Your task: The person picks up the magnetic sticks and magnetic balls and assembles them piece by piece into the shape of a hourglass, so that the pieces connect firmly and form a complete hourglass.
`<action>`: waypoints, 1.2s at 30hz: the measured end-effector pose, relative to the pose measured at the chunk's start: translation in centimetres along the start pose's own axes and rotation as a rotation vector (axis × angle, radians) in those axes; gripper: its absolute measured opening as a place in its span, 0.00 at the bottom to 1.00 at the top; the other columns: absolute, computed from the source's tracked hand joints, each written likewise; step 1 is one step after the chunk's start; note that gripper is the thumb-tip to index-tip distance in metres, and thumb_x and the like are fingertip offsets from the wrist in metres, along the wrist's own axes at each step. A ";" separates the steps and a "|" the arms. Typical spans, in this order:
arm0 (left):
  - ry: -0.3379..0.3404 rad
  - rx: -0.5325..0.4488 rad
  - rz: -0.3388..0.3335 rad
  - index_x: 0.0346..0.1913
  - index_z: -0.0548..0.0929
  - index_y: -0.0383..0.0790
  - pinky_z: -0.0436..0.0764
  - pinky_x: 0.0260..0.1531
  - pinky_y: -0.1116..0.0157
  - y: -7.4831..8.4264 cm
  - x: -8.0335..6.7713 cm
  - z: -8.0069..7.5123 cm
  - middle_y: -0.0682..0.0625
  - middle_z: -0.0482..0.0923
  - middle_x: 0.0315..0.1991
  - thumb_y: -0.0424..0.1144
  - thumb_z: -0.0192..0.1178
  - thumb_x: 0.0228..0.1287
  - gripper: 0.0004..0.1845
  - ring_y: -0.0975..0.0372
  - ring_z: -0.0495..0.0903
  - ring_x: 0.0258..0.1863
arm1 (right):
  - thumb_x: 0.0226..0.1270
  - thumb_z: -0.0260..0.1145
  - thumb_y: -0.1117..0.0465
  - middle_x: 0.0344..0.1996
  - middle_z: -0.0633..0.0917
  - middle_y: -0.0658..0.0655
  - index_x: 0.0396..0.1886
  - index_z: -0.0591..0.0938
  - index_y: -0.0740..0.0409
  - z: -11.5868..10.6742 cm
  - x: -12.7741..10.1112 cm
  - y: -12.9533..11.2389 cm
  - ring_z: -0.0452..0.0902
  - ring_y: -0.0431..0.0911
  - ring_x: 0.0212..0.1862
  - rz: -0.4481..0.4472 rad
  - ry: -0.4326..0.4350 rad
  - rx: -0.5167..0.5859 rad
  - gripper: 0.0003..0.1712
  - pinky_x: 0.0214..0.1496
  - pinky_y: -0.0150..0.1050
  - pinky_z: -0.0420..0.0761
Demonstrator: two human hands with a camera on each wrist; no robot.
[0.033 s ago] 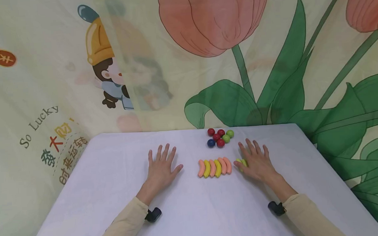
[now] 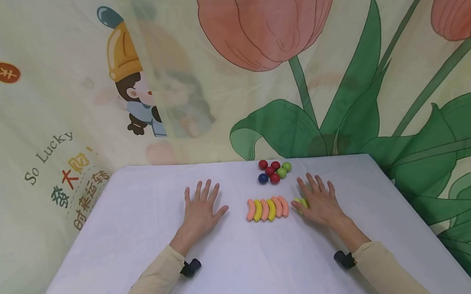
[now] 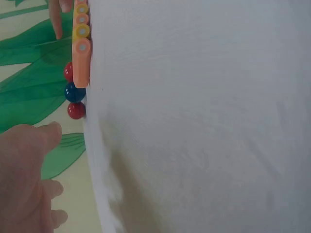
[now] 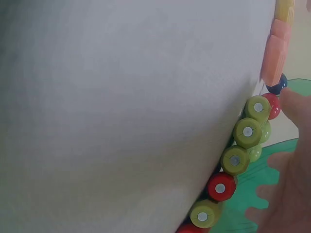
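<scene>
My left hand point(image 2: 200, 211) is spread, fingers straight, over the left half of the white table and holds nothing. The right hand point(image 2: 319, 202) is spread too, over several green pieces point(image 2: 304, 202) that it partly hides in the head view. The right wrist view shows a row of green and red point(image 4: 220, 187) pieces with faceted ends and pale round dots. Between the hands lies a row of curved, banana-shaped pieces, some pink point(image 2: 251, 209), some yellow point(image 2: 271, 209). Behind it sits a cluster of glossy balls: red point(image 2: 263, 164), green point(image 2: 286, 166) and one dark blue point(image 2: 263, 178).
A white cloth point(image 2: 239, 259) covers the table, whose far edge runs just behind the balls. A patterned curtain point(image 2: 226, 99) with tulips and a cartoon figure hangs beyond it. Small black devices point(image 2: 191, 267) are strapped at both wrists, by the beige sleeves point(image 2: 158, 275).
</scene>
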State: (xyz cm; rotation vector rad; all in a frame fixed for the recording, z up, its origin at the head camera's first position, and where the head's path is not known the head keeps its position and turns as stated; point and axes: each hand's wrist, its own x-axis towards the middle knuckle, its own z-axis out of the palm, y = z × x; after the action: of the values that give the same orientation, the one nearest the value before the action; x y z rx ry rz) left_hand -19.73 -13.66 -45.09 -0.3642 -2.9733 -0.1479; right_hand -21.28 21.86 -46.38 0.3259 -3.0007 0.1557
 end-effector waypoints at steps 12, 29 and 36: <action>-0.008 -0.050 0.001 0.72 0.58 0.49 0.41 0.68 0.38 0.1 -0.3 0.1 0.43 0.52 0.74 0.66 0.46 0.63 0.40 0.45 0.47 0.74 | 0.60 0.56 0.33 0.72 0.55 0.69 0.73 0.58 0.56 0.1 -0.2 0.2 0.47 0.68 0.71 0.009 -0.012 0.016 0.48 0.67 0.71 0.45; 0.080 -0.336 -0.055 0.63 0.72 0.43 0.62 0.59 0.41 0.7 0.3 0.4 0.41 0.71 0.62 0.52 0.54 0.65 0.27 0.47 0.69 0.63 | 0.72 0.48 0.43 0.67 0.63 0.70 0.69 0.62 0.59 -0.2 0.2 0.8 0.55 0.66 0.68 0.001 0.010 0.308 0.35 0.65 0.68 0.54; 0.123 -0.523 -0.069 0.59 0.75 0.44 0.75 0.44 0.53 2.0 0.8 0.7 0.46 0.78 0.49 0.47 0.57 0.64 0.21 0.53 0.78 0.48 | 0.73 0.48 0.45 0.67 0.63 0.67 0.69 0.62 0.58 -0.1 0.5 0.5 0.58 0.64 0.69 0.041 0.017 0.535 0.31 0.65 0.64 0.60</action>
State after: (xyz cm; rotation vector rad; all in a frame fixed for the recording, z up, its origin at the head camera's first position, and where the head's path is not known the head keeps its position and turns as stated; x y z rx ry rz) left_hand -20.08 -11.47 -45.48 -0.2919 -2.7857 -0.9267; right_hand -21.87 22.30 -46.30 0.3045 -2.8983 0.9625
